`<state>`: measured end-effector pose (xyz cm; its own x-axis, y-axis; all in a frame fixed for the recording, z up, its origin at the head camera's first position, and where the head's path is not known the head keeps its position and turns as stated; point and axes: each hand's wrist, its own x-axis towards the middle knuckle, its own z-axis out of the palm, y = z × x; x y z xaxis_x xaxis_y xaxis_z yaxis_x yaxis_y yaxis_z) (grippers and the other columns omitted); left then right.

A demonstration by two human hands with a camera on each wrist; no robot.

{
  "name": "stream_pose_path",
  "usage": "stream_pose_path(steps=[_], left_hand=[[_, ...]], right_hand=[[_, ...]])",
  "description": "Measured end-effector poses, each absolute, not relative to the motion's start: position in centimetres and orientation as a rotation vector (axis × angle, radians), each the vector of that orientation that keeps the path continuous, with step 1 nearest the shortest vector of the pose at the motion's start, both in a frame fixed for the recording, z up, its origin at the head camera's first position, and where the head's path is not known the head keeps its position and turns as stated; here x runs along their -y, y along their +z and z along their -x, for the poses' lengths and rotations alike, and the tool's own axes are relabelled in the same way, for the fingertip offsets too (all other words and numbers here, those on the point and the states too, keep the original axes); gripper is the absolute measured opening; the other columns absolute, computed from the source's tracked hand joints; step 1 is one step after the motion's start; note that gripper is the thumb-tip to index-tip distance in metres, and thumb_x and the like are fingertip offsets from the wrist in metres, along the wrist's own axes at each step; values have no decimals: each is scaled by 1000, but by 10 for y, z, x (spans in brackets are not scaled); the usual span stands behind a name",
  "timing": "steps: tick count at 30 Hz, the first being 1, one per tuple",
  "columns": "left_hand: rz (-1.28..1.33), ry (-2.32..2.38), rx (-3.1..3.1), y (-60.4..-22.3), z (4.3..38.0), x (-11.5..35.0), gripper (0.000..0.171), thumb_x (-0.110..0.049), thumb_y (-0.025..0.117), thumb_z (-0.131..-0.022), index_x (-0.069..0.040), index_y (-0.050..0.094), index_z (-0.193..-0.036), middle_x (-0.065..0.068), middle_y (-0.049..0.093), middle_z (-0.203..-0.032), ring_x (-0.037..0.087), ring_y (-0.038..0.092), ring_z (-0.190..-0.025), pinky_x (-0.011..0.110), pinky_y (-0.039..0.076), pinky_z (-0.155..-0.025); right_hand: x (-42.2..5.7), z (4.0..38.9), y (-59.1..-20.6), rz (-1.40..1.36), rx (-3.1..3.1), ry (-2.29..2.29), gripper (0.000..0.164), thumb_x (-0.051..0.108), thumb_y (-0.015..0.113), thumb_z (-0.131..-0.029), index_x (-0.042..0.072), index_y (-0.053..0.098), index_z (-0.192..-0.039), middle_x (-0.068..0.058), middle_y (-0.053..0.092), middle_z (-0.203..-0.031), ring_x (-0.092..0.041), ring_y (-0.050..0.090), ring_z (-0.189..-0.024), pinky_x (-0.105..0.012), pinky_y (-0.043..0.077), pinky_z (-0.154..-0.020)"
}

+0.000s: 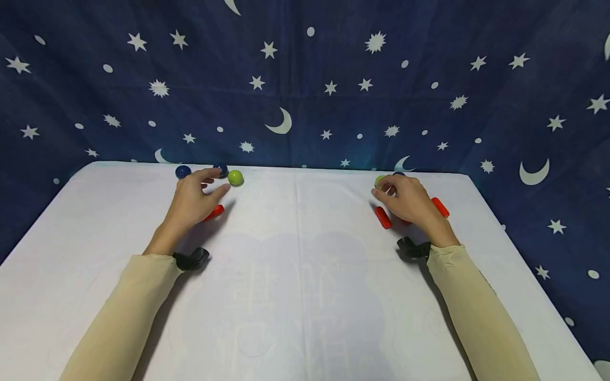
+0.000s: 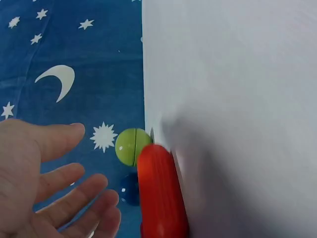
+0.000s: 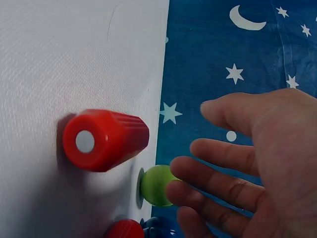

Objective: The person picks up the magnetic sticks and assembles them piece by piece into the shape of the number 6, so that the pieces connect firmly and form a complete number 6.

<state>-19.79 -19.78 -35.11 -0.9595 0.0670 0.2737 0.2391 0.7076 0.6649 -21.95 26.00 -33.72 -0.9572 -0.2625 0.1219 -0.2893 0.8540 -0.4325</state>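
Note:
My left hand (image 1: 193, 198) hovers over the table's left side, thumb and fingers apart with nothing between them. Just past its fingertips sits a shiny green ball (image 1: 235, 177), a seam showing round it in the left wrist view. A dark blue ball (image 1: 221, 169) lies behind the fingers, and a second blue ball (image 1: 182, 172) is farther left. Under the thumb is a red ribbed stick (image 1: 216, 211). My right hand (image 1: 405, 198) has loosely bent, empty fingers near another green ball (image 3: 157, 185). A red stick (image 3: 106, 140) with a white end dot lies before it.
On the right, another blue ball (image 1: 398, 173) is mostly hidden behind the hand. A red stick (image 1: 440, 207) lies beyond the right wrist, and another is partly covered by the hand. A starry blue curtain (image 1: 305, 95) hangs at the white table's (image 1: 295, 296) back edge.

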Motion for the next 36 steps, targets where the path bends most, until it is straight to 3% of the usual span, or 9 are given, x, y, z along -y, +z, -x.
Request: stream_pose_path(steps=[14,27,36], left_hand=[[78,-1196,2700,-356,225,175,52,-18,72,-94,8,58,-135,27,64,-127,41,62,-116,53,46,-100],[-43,-1121,2776,-362,233,166,47,-17,71,-94,4,60,-135,26,63,-126,41,60,-114,57,42,-96],[-18,-1133,2778,-365,233,166,45,-16,73,-93,4,62,-131,25,65,-121,40,63,-111,55,42,-94]], right_hand=[[-260,220,-336,-463,3053,702,34,27,67,-98,1,70,-119,-12,69,-100,-28,60,-90,-40,47,-74],[-257,217,-332,-415,3056,748,36,28,68,-98,1,70,-122,-13,69,-104,-29,60,-92,-39,49,-73],[-252,201,-345,-364,2963,760,42,24,72,-94,-5,66,-124,-20,68,-109,-32,63,-90,-40,48,-72]])
